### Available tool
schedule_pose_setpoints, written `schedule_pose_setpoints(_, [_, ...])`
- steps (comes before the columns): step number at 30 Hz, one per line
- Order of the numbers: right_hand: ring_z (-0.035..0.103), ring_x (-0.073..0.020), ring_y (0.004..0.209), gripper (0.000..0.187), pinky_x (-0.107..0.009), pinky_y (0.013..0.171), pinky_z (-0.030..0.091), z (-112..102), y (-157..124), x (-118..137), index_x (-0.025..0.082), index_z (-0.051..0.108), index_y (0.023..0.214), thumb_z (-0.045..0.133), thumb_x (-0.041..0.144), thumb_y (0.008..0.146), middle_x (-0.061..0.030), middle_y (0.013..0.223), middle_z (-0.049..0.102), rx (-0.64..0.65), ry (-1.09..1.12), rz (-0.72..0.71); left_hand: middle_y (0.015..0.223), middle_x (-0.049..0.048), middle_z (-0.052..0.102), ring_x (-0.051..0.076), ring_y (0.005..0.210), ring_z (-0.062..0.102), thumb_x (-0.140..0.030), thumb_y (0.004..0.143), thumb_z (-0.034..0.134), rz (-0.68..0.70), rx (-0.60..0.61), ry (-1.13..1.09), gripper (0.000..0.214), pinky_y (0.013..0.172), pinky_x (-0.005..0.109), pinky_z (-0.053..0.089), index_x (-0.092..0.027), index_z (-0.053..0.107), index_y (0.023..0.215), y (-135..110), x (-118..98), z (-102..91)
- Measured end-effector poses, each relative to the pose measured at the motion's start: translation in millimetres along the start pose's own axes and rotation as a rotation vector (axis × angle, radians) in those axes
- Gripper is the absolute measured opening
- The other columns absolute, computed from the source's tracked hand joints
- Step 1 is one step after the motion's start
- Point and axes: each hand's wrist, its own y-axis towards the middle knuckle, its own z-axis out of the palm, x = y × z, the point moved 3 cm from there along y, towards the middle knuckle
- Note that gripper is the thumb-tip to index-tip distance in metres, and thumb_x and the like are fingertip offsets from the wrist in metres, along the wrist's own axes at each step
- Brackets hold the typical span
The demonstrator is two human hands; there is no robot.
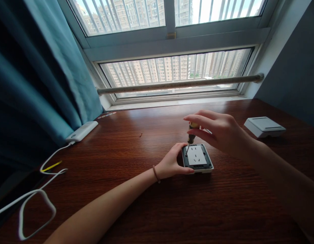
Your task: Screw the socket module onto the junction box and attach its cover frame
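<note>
A wall socket (197, 155) with a white face and a dark inner frame sits in a white box on the brown table. My left hand (171, 161) grips its left side, with the thumb along the near edge and the fingers at the far left corner. Above it, my right hand (215, 127) holds a small screwdriver (191, 138) by its dark and yellow handle. The screwdriver stands slightly tilted, its tip at the screw hole on the left of the dark frame. Whether a screw sits under the tip is too small to tell.
A white box-shaped piece (265, 126) lies at the right of the table (116, 210). One small screw (141, 134) rests left of centre. At the left are a white power strip (82, 131), its cable (54, 208) and a yellow strip (52, 166). A blue curtain (70, 67) hangs beside the window.
</note>
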Motion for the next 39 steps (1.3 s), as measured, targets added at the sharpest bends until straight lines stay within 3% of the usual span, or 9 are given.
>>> schedule_pose_setpoints(6, [0.06,-0.0161,0.071,0.025,-0.028,0.064,0.049,4.5,-1.8,3.5,0.014,0.057,0.108,0.052,0.023,0.086,-0.0085,0.086,0.063,-0.018,-0.029,0.013,0.125,0.0107,0.045,0.028,0.116,0.044,-0.037,0.055,0.079,-0.009,-0.005,0.001,0.082,0.102,0.042,0.034,-0.019,0.039,0.124,0.2,2.1,0.4])
schedule_pose_setpoints(12, [0.059,-0.0178,0.097,0.033,-0.029,0.078,0.05,-1.1,2.2,9.1,0.013,0.049,0.121,0.04,0.012,0.089,-0.0137,0.111,0.06,0.055,0.194,-0.032,0.126,0.0114,0.044,0.028,0.116,0.044,-0.038,0.056,0.078,-0.01,0.002,-0.004,0.083,0.102,0.043,0.033,-0.019,0.039,0.126,-0.1,2.1,0.3])
schedule_pose_setpoints(17, [0.062,-0.0142,0.072,0.023,-0.026,0.065,0.05,2.5,1.4,9.0,0.017,0.06,0.107,0.054,0.019,0.085,-0.0053,0.083,0.066,-0.042,0.144,0.061,0.126,0.0112,0.045,0.03,0.117,0.043,-0.038,0.055,0.079,-0.012,0.004,-0.022,0.085,0.102,0.046,0.031,-0.02,0.038,0.127,0.3,1.3,0.2])
schedule_pose_setpoints(21, [0.06,-0.0158,0.071,0.023,-0.028,0.063,0.05,11.8,0.4,12.3,0.012,0.062,0.103,0.055,0.025,0.085,-0.0085,0.083,0.063,-0.144,0.071,0.075,0.126,0.0114,0.045,0.031,0.117,0.042,-0.038,0.055,0.079,-0.016,-0.001,-0.027,0.084,0.102,0.047,0.031,-0.019,0.039,0.126,0.5,0.4,0.3])
schedule_pose_setpoints(25, [0.06,-0.0181,0.092,0.033,-0.03,0.076,0.05,9.6,2.2,10.7,0.011,0.05,0.12,0.042,0.013,0.088,-0.0138,0.106,0.061,-0.054,0.183,0.057,0.127,0.0114,0.044,0.029,0.117,0.043,-0.037,0.055,0.079,-0.006,-0.005,-0.03,0.083,0.103,0.044,0.031,-0.019,0.04,0.126,0.1,-1.2,-0.1])
schedule_pose_setpoints(28, [0.063,-0.0155,0.082,0.029,-0.028,0.073,0.051,5.1,2.0,6.0,0.017,0.057,0.114,0.048,0.015,0.086,-0.0073,0.095,0.066,-0.029,0.231,0.132,0.125,0.0107,0.045,0.029,0.118,0.042,-0.035,0.054,0.079,-0.01,-0.009,-0.032,0.081,0.103,0.045,0.031,-0.02,0.042,0.124,-0.2,-1.4,-0.3])
schedule_pose_setpoints(33, [0.058,-0.0135,0.062,0.027,-0.027,0.06,0.049,13.3,-2.9,6.2,0.017,0.064,0.104,0.062,0.03,0.079,-0.0033,0.075,0.061,-0.245,0.013,0.223,0.125,0.0109,0.045,0.029,0.118,0.042,-0.035,0.054,0.079,-0.011,-0.009,-0.014,0.08,0.102,0.044,0.031,-0.019,0.042,0.123,0.1,-1.1,-0.5])
schedule_pose_setpoints(36, [0.059,-0.0153,0.068,0.028,-0.029,0.063,0.05,17.0,-1.8,8.4,0.014,0.061,0.107,0.055,0.031,0.084,-0.0086,0.087,0.061,-0.228,-0.02,0.167,0.125,0.0112,0.045,0.029,0.117,0.042,-0.037,0.054,0.079,0.0,-0.008,-0.011,0.081,0.102,0.044,0.031,-0.019,0.041,0.123,0.0,-1.0,-0.7])
schedule_pose_setpoints(39, [0.06,-0.019,0.092,0.032,-0.032,0.077,0.05,10.0,1.3,4.3,0.013,0.053,0.119,0.044,0.019,0.089,-0.0139,0.112,0.058,-0.105,0.105,0.129,0.125,0.011,0.045,0.028,0.117,0.043,-0.037,0.055,0.079,0.01,-0.008,-0.02,0.082,0.103,0.043,0.032,-0.019,0.04,0.125,-0.3,-0.6,-0.6])
